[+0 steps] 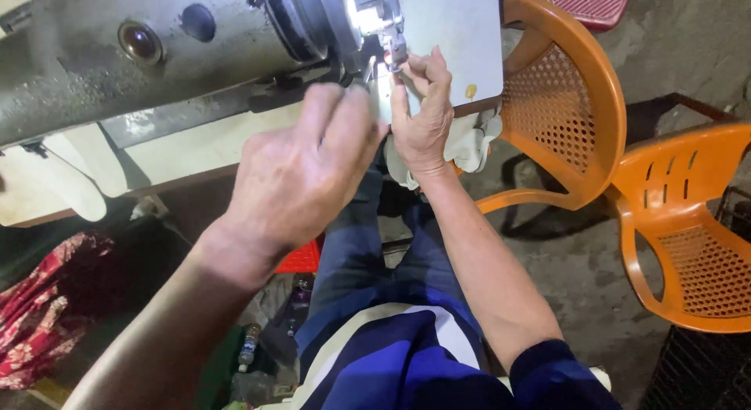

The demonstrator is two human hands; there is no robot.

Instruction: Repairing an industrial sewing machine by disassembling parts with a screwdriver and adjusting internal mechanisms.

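Nearest, the left hand (301, 171) lies half curled over white cloth (375, 105); whether it grips, I cannot tell. The right hand (422, 116) pinches this cloth under the grey metal sewing machine (156, 50) on the pale bench (454, 34). Sewing seems unfinished. Beyond stand two orange plastic chairs (579, 105).

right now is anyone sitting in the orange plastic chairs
No, both orange chairs stand empty beside the sewing machine, while the person's right hand and left hand work at its needle.
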